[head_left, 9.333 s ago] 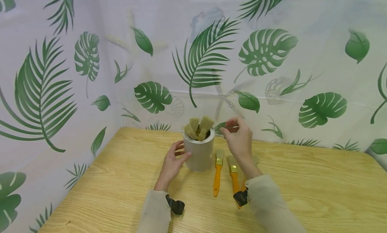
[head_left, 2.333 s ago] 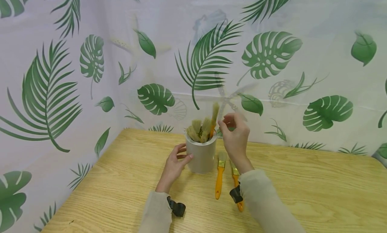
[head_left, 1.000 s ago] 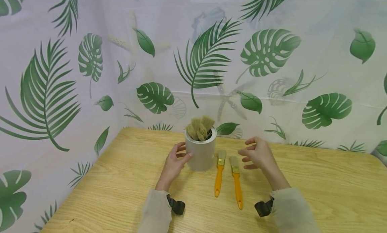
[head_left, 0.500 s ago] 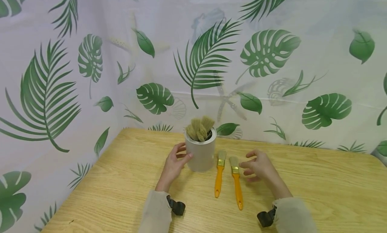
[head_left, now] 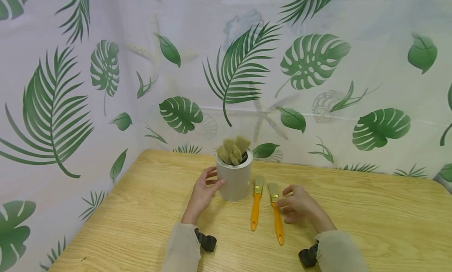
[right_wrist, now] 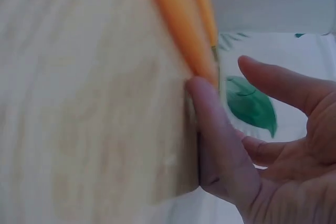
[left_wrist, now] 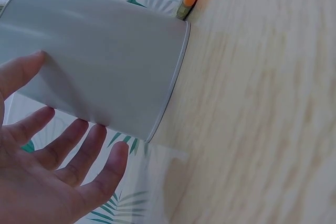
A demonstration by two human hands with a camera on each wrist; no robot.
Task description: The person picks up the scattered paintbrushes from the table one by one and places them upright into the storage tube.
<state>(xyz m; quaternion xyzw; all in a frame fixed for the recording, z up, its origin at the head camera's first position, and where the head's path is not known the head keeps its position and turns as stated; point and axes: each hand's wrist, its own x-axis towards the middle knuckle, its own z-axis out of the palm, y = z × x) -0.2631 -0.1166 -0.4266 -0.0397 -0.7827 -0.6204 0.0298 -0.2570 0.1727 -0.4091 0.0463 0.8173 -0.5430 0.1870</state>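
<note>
A pale grey can (head_left: 234, 185) stands upright, with the bristle ends of several paintbrushes (head_left: 233, 148) sticking out of its top. My left hand (head_left: 201, 193) holds the can's left side, thumb on the front and fingertips on the far side, as the left wrist view shows. To the can's right lie two paintbrushes with orange handles, a nearer-to-can paintbrush (head_left: 256, 211) and an outer paintbrush (head_left: 277, 225), bristles away from me. My right hand (head_left: 300, 207) is beside the outer paintbrush; in the right wrist view a fingertip (right_wrist: 198, 85) meets an orange handle (right_wrist: 181, 22), without gripping it.
A light wood-grain table (head_left: 141, 225) lies under everything. Behind it and along the left hangs a white cloth (head_left: 318, 138) printed with green leaves. Each wrist carries a small black camera, such as the left camera (head_left: 207, 242).
A brush in the can was released by my right hand and sank among the others. That hand then drew back right and lowered to the outer paintbrush. My left hand stayed on the can.
</note>
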